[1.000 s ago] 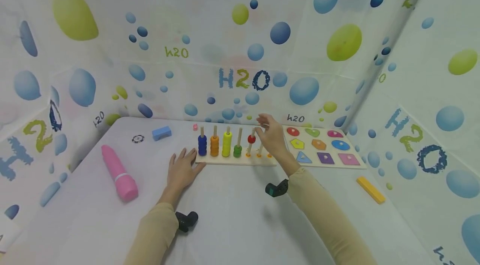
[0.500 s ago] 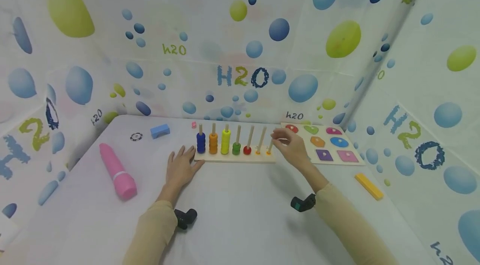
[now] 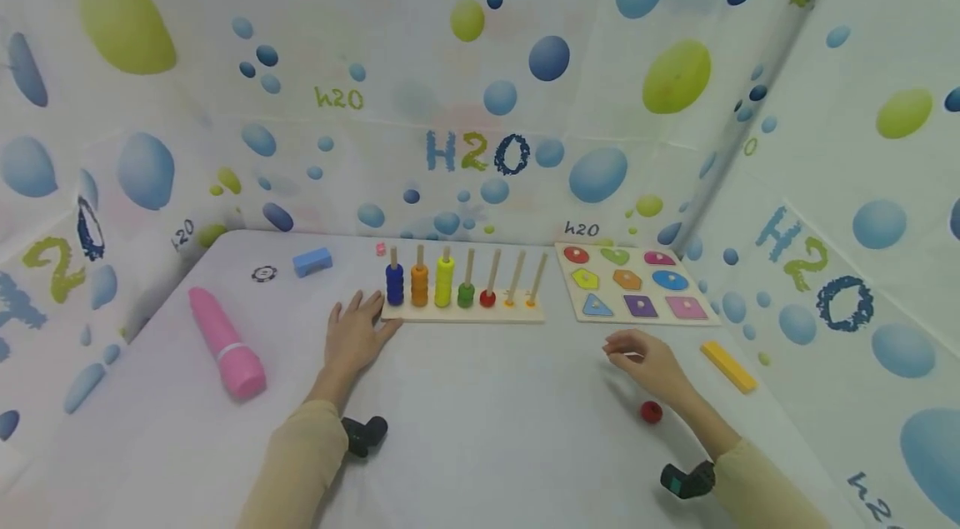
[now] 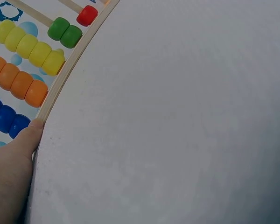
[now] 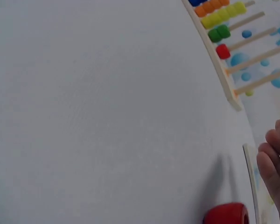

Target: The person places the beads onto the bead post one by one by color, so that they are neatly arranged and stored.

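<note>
A wooden stacking board (image 3: 465, 314) stands at the table's middle with upright pegs. Blue beads (image 3: 394, 286), orange beads (image 3: 419, 286) and yellow beads (image 3: 444, 282) fill the left pegs. Two green beads (image 4: 65, 32) and one red bead (image 3: 487, 298) sit further right; the last two pegs are bare. My left hand (image 3: 356, 339) rests at the board's left end, its thumb touching the front edge. Over the table on the right hovers my right hand (image 3: 647, 364), fingers loosely bent, nothing visible in them. A loose red bead (image 3: 651, 411) lies on the table, below that hand and wrist.
A shape puzzle board (image 3: 637, 283) lies behind the right hand, and a yellow block (image 3: 728, 366) is to its right. On the left are a pink wand-shaped object (image 3: 227, 343), a blue block (image 3: 312, 262) and a round black-and-white chip (image 3: 264, 273). A tiny pink piece (image 3: 380, 249) lies behind the stacking board.
The red bead has dropped to the base of its peg. My right hand has left the pegs, moving right and toward me. The loose red bead now shows. My left hand stays put.
</note>
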`<act>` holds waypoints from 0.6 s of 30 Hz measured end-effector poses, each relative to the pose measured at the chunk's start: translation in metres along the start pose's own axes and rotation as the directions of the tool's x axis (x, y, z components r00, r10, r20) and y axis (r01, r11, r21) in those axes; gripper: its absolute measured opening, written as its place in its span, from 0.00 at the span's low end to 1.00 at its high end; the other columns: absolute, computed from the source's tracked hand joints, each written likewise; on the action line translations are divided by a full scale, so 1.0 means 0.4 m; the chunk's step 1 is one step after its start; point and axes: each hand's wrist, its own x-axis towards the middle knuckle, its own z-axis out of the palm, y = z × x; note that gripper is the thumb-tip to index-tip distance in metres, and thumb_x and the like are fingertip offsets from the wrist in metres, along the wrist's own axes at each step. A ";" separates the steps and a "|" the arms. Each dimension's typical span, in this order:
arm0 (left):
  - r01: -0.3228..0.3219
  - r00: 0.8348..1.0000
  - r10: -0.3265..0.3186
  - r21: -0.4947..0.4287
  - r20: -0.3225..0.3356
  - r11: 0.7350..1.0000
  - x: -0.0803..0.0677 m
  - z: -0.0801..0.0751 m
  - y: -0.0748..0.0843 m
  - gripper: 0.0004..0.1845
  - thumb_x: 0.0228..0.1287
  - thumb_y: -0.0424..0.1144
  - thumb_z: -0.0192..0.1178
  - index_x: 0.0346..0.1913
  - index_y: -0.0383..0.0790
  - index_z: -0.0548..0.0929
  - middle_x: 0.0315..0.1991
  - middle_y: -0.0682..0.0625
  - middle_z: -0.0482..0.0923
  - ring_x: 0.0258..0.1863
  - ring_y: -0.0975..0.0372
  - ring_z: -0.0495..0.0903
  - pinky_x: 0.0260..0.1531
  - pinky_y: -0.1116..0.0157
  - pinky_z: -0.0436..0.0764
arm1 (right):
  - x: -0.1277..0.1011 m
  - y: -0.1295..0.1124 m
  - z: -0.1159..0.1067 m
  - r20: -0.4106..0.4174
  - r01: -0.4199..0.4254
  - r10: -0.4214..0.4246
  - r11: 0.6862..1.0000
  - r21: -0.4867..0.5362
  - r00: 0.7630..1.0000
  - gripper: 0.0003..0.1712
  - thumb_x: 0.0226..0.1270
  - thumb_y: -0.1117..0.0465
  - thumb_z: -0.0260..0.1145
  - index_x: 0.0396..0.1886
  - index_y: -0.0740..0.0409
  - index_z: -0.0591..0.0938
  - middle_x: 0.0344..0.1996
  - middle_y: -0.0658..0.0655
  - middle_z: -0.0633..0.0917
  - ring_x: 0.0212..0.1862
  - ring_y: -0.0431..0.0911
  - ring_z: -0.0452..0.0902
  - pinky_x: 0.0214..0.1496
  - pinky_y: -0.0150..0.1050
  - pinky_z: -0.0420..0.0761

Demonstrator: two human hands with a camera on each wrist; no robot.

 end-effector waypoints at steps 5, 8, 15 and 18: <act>0.006 1.000 -0.006 0.005 0.009 1.000 -0.001 0.001 0.000 0.38 0.64 0.59 0.54 0.68 0.35 0.65 0.68 0.41 0.62 0.71 0.43 0.49 0.68 0.42 0.37 | -0.065 0.045 -0.025 0.006 -0.033 0.034 0.999 -0.021 0.999 0.14 0.64 0.62 0.66 0.47 0.63 0.79 0.38 0.55 0.86 0.42 0.42 0.82 0.44 0.29 0.81; 0.007 1.000 -0.007 0.003 0.012 1.000 0.000 0.001 0.000 0.38 0.64 0.59 0.54 0.68 0.35 0.65 0.68 0.40 0.61 0.71 0.43 0.48 0.68 0.42 0.36 | -0.100 0.056 -0.037 0.027 -0.076 0.076 0.997 -0.017 0.997 0.14 0.63 0.62 0.67 0.47 0.62 0.80 0.38 0.53 0.85 0.42 0.41 0.82 0.44 0.29 0.81; 0.006 1.000 -0.006 0.005 0.009 1.000 0.001 -0.004 0.002 0.38 0.64 0.59 0.54 0.68 0.35 0.66 0.68 0.40 0.62 0.70 0.43 0.49 0.67 0.42 0.37 | -0.162 0.056 -0.055 0.090 -0.125 0.123 0.992 0.012 0.988 0.17 0.59 0.63 0.69 0.47 0.62 0.79 0.40 0.55 0.85 0.42 0.41 0.81 0.44 0.29 0.81; 0.004 1.000 -0.004 0.009 0.016 1.000 0.001 -0.004 0.001 0.38 0.64 0.59 0.54 0.68 0.35 0.65 0.68 0.40 0.62 0.70 0.43 0.49 0.67 0.42 0.37 | -0.182 0.054 -0.058 0.117 -0.122 0.122 0.993 -0.004 0.986 0.19 0.57 0.62 0.71 0.48 0.61 0.79 0.41 0.55 0.84 0.42 0.42 0.81 0.44 0.30 0.81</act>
